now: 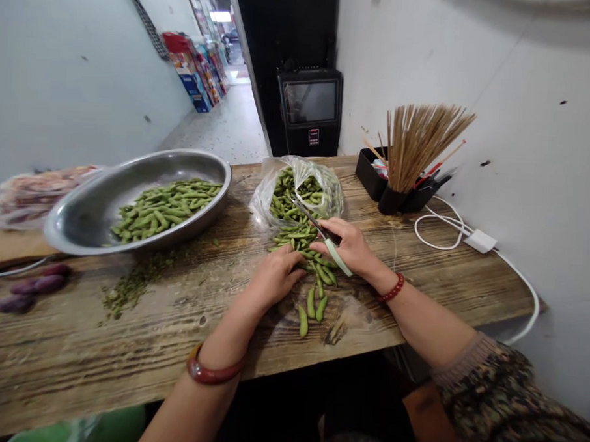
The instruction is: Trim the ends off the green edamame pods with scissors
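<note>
Loose green edamame pods (294,234) spill from the mouth of a clear plastic bag (264,197) full of pods. My left hand (277,273) lies at the left side of the spilled pods, fingertips touching them, with a gap between thumb and forefinger. My right hand (349,244) grips scissors (339,257) with pale green handles. Their dark blades point up and left over the pods towards the bag. A few single pods (311,302) lie nearer the table edge. To the left, an oval metal basin (105,203) holds a heap of pods.
Small green trimmings (138,282) lie before the basin on the wooden table (172,346). Purple bulbs (38,287) and a filled bag (36,197) are further left. At right stand a black holder (372,171) with wooden skewers (415,145) and a white cable (526,293).
</note>
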{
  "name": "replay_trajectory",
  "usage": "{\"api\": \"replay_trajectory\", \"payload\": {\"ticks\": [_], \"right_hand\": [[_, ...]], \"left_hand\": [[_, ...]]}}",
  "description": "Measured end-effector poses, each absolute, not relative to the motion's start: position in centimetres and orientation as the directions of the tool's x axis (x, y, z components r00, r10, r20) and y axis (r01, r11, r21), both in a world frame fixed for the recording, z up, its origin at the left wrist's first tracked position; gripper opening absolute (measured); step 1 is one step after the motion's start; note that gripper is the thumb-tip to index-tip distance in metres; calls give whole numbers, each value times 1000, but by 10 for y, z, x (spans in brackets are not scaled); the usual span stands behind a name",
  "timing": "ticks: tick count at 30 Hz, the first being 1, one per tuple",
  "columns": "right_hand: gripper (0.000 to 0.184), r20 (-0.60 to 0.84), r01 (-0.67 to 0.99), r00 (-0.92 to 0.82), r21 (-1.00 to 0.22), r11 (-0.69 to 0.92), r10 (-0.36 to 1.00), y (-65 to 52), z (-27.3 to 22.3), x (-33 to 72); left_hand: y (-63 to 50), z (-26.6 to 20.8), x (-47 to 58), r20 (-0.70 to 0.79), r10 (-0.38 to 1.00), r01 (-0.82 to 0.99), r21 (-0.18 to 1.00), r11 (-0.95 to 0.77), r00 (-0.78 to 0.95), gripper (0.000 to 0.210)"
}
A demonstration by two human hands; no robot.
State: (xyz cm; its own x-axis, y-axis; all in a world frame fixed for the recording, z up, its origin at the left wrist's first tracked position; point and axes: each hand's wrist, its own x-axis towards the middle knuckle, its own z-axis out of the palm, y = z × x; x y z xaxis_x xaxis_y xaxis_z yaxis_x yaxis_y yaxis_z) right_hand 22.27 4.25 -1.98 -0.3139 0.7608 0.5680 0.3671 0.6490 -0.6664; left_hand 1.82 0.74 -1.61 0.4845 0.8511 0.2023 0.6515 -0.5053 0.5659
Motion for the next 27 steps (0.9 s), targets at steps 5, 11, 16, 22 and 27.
{"api": "replay_trajectory", "payload": {"ticks": [5,11,16,22,27], "right_hand": [[41,569,367,-336,-654,661,750,41,-20,222],[50,528,314,-466,-652,690,710,34,-18,221],[59,463,337,-539,-648,683,704,30,-19,219],[61,420,362,-581,-634,683,697,26,-13,218],[61,425,347,-595,-629,696,682,25,-13,218]], "left_hand": [[13,-12,8,278,938,527,775,-347,208,2],[8,2,2,-55,995,-15,998,56,78,22],[6,5,1,-61,991,-121,990,76,123,23],[6,4,4,40,988,12,999,-42,151,16],[7,2,4,111,983,104,986,-127,147,15]]}}
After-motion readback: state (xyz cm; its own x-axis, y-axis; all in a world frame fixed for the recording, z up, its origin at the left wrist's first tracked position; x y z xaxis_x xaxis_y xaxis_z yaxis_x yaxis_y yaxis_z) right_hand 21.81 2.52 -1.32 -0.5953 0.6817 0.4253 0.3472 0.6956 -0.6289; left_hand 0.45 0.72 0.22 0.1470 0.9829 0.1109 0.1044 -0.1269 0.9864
